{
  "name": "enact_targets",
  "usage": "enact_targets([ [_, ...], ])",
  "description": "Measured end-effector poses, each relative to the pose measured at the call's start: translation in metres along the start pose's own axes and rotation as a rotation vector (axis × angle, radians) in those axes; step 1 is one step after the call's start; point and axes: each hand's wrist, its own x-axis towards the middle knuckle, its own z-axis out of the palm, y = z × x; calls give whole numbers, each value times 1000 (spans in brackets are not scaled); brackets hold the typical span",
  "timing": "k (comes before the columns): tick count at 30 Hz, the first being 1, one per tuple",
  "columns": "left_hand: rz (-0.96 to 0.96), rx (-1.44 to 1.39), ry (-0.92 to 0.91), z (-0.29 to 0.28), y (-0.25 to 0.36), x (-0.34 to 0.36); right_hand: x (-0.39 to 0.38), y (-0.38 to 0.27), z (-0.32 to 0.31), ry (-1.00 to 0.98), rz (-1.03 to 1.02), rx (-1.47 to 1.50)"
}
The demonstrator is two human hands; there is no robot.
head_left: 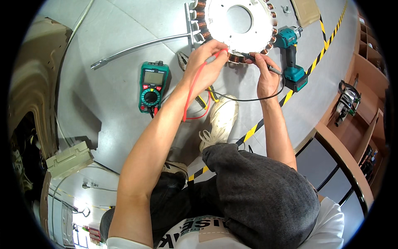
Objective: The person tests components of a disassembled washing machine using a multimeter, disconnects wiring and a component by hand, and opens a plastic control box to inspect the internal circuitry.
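A round motor stator (259, 35) lies at the top, its white plate ringed by copper-wound coils. At its near edge my left hand (206, 62) is closed on a red test probe (211, 59), with its red lead trailing down along my forearm. My right hand (267, 74) pinches a black test probe (272, 69), its tip reaching the stator's lower rim. Whether either tip touches metal is too small to tell. Left of my hands, a green multimeter (153, 88) lies face up with leads plugged in. Yellow-handled pliers (200, 101) lie partly hidden beneath my left hand.
A teal cordless impact wrench (292, 58) sits right of the stator. A long metal T-handle wrench (145, 47) lies at the upper left. Yellow-black tape (251, 132) crosses the grey floor. Wooden shelving (365, 87) with a power tool (348, 99) stands at the right.
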Motion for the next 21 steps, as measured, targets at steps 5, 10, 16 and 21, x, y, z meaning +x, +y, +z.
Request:
enact_targets([
  [5,91,31,53,4,-9,3,2,7,-4,-33,-26,-74],
  [10,68,20,63,2,-10,4,1,6,0,-42,-8,-48],
  [16,74,35,51,3,-5,5,2,5,-5,-43,-14,-61],
  [21,94,53,73,2,-8,5,2,5,-3,-50,-12,-77],
])
